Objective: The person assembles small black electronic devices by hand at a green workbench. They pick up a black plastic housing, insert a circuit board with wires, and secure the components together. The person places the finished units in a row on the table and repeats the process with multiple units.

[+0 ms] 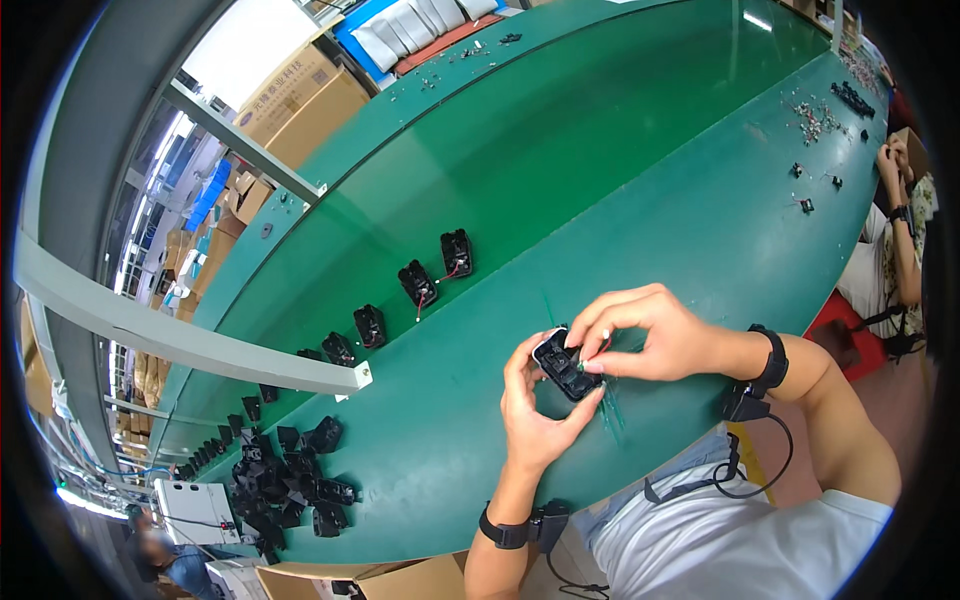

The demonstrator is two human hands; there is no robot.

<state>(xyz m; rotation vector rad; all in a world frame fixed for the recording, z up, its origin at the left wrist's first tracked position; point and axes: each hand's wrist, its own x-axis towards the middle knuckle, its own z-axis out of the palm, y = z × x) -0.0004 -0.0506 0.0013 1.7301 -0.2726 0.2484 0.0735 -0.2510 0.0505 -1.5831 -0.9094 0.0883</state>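
Observation:
My left hand (535,415) grips an open black plastic housing (562,370) from below and the side, thumb along its near edge. The housing is tilted, with its hollow inside facing up. Over its right end, my right hand (650,335) pinches a small part with a bit of green (584,367) between thumb and fingers. A short red wire shows by those fingertips. The part touches or nearly touches the housing; exactly how it sits is hidden. Thin green strands (612,412) lie on the green bench just under my hands.
Black housings (418,284) stand in a line along the green belt, some with wires. A heap of black housings (275,475) lies at left, below a grey metal frame (180,335). Small loose parts (815,120) lie at far right, near a co-worker's hands (893,160).

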